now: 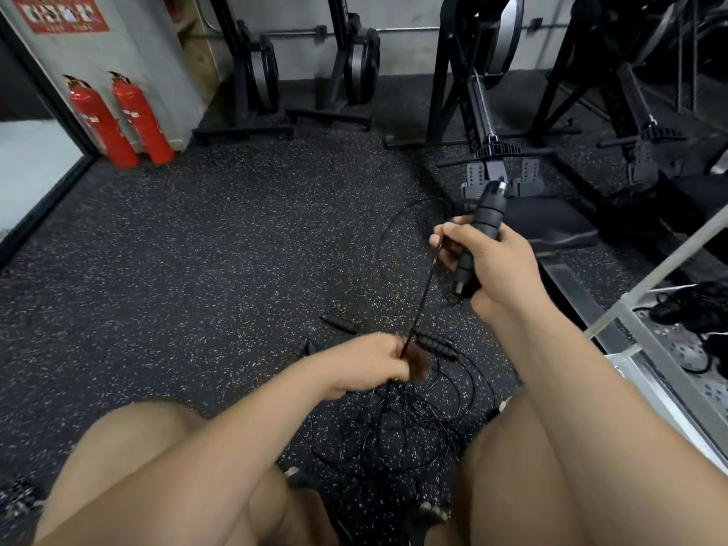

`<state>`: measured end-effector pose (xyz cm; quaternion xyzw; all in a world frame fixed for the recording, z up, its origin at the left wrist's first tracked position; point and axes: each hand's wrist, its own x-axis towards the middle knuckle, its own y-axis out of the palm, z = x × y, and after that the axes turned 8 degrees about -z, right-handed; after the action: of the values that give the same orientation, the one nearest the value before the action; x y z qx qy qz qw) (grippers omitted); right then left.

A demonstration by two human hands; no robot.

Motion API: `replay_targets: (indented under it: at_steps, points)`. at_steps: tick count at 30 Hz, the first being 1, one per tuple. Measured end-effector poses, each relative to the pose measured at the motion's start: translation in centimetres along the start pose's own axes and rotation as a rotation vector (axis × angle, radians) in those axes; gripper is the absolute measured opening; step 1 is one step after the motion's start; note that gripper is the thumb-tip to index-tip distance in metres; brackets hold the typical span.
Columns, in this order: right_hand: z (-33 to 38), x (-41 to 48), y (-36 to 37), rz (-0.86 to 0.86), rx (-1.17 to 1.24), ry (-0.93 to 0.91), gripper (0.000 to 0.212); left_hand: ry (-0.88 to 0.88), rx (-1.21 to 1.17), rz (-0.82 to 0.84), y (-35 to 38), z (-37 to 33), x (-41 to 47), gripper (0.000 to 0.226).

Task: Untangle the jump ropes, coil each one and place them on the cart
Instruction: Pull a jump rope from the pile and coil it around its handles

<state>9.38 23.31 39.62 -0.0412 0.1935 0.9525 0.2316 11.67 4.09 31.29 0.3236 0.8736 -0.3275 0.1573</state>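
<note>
Right hand (500, 266), centre right of frame: fingers curled round black foam handles (489, 212). Probably two held together, though the lower one is half hidden. Thumb and forefinger also pinch the cord (423, 287) where it leaves the grip.

Left hand (366, 366), lower centre, motion-blurred: fingertips appear to pinch the same cord, which runs taut between the two hands.

Below the left hand the cord drops into the tangle (409, 423) of thin black ropes on the floor between the knees. Loose handles (339, 323) lie at its upper edge.

Step, as judged: one rope is being drawn clear of the knot, with coiling not yet begun. The next move calls for feeding the cord through without tightening any loops, then winding it against the handles.

Cart (646, 340), right edge: metal frame with a perforated shelf, dark ropes (689, 309) already on it.

Floor (197, 250): dark speckled rubber matting. Two red fire extinguishers (104, 124) stand at upper left, rowing machines (488, 112) along the top.
</note>
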Motion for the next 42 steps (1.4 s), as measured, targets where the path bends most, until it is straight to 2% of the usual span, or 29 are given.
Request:
replay_targets:
  at_steps: [4,7,10,15,19,24,27,29,34,39,42]
  points:
    - [0.1,1.1,-1.1,-0.037,0.033,0.037,0.016,0.007,0.206,-0.001,0.8,0.5,0.3,0.02]
    - [-0.1,1.5,-1.5,-0.042,0.047,0.045,0.016,0.004,0.195,-0.035,0.3,0.1,0.3,0.02]
    - [-0.2,1.7,-1.6,-0.028,0.078,0.07,0.02,0.027,0.088,-0.037,-0.3,0.2,0.3,0.008]
    - [-1.0,1.8,-1.6,-0.001,-0.009,0.145,0.021,0.119,-0.14,-0.086,-2.2,-1.5,-1.0,0.018]
    - [-1.6,1.1,-1.4,0.099,-0.163,0.192,0.027,0.19,-0.343,-0.261,-3.9,-2.5,-2.0,0.018]
    - [-2.7,-0.8,0.0,0.326,-0.458,0.223,0.023,0.242,-0.59,-0.499,-5.3,-2.9,-2.2,0.019]
    - [-3.4,-2.0,0.8,0.43,-0.473,0.239,0.029,0.241,-0.672,-0.634,-5.9,-2.7,-1.8,0.02]
    - [-3.8,-2.5,1.3,0.439,-0.485,0.21,0.027,0.242,-0.735,-0.68,-6.1,-2.5,-1.5,0.02]
    - [-4.3,-2.7,1.2,0.435,-0.801,0.019,0.016,0.201,-0.909,-0.752,-7.2,-1.9,-1.0,0.019]
    - [-4.3,-2.9,1.3,0.453,-0.815,0.005,0.021,0.159,-0.97,-0.737,-7.3,-1.6,-0.8,0.018]
    - [-4.3,-3.0,1.3,0.441,-0.773,0.011,0.021,0.203,-0.929,-0.666,-6.7,-1.7,-0.8,0.02]
